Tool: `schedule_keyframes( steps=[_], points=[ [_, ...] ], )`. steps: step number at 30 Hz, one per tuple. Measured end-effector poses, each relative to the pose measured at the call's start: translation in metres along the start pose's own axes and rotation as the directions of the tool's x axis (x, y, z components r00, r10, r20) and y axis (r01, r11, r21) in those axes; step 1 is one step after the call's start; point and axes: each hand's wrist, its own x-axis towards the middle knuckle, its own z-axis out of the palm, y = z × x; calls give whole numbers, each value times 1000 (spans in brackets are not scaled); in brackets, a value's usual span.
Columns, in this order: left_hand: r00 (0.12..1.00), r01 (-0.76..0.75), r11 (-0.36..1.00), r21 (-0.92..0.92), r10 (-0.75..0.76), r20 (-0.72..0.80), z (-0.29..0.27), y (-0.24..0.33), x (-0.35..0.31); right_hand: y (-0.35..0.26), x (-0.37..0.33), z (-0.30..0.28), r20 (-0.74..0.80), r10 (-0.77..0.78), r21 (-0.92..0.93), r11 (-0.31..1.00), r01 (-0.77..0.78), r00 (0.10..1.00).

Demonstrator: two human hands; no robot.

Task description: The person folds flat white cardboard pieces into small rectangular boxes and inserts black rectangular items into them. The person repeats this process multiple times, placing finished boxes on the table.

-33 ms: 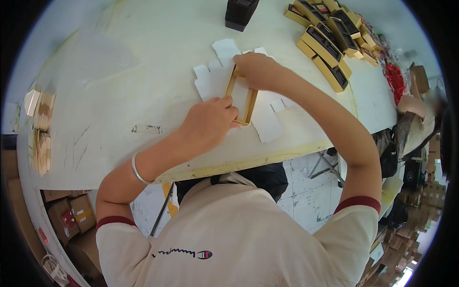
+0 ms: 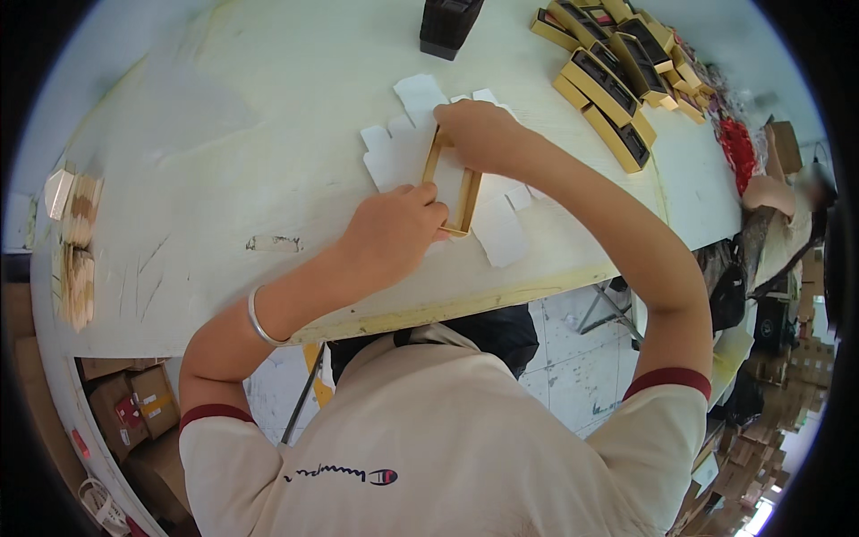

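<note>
Remote feed shows me the left hand [image 2: 395, 225] pinching the gold box frame [image 2: 468, 197] near its close end, right hand [image 2: 480, 134] curled tight over the far end, white card [image 2: 499, 234] underneath.

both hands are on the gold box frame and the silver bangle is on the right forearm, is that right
Not quite: the head view shows the silver bangle on the left forearm. The left hand and right hand are both on the gold box frame.

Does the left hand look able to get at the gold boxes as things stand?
Probably not easily: the right forearm crosses the way to the gold boxes, and the left hand holds the frame.
</note>
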Motion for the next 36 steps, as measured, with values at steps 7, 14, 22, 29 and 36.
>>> schedule_keyframes(
  steps=[7,14,22,29,36],
  points=[
    [998,-45,998,-36,46,32,2,-2,6,3,-4,-7,9,22,-93,995,-21,1000],
    [998,-64,998,-12,64,-17,-3,-7,4,7,2,3,-28,60,-79,995,-62,998],
    [970,-214,955,207,232,-71,-20,-17,-7,66,57,-51,-691,-22,-88,995,-54,722],
    [975,-93,996,-7,90,-205,-25,-28,-16,91,95,-42,-562,30,-1,999,-37,826],
    [991,132,974,-187,-132,11,-33,-38,-13,85,67,-77,-683,79,193,978,75,726]
  ],
)
